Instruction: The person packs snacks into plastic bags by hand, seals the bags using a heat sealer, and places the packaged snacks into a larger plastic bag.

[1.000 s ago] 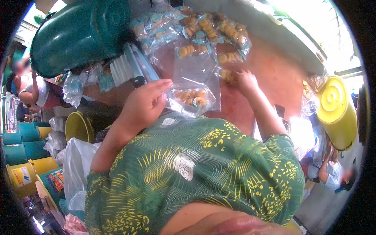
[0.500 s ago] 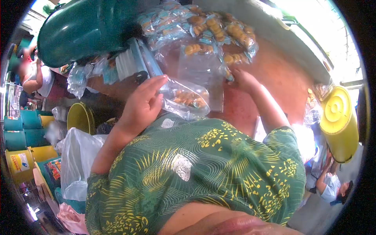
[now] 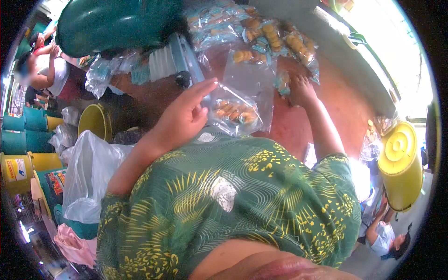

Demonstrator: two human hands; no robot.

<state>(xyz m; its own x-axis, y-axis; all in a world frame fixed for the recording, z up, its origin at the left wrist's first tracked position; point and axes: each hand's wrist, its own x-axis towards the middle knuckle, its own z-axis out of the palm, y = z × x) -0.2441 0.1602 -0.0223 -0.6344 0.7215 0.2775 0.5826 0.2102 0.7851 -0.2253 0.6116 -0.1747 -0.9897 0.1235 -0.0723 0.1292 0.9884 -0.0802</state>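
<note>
My left hand pinches the rim of a clear plastic bag, its index finger stretched along the edge. Inside that bag, close to my shirt, lie small wrapped packs of round golden biscuits. My right hand is farther out on the reddish-brown table, fingers curled over a biscuit packet with blue print, which it partly hides. Just beyond the bag rests another biscuit packet. A heap of similar biscuit packets spreads along the far side.
A large dark green barrel lies at the far left, near stacked clear bags. Yellow buckets stand at the right and left. Other people sit at both sides. A low grey wall borders the table.
My right hand has moved from the packet's near end to over the packet, its fingers farther forward. My left hand keeps hold of the bag. The whole view has shifted slightly.
</note>
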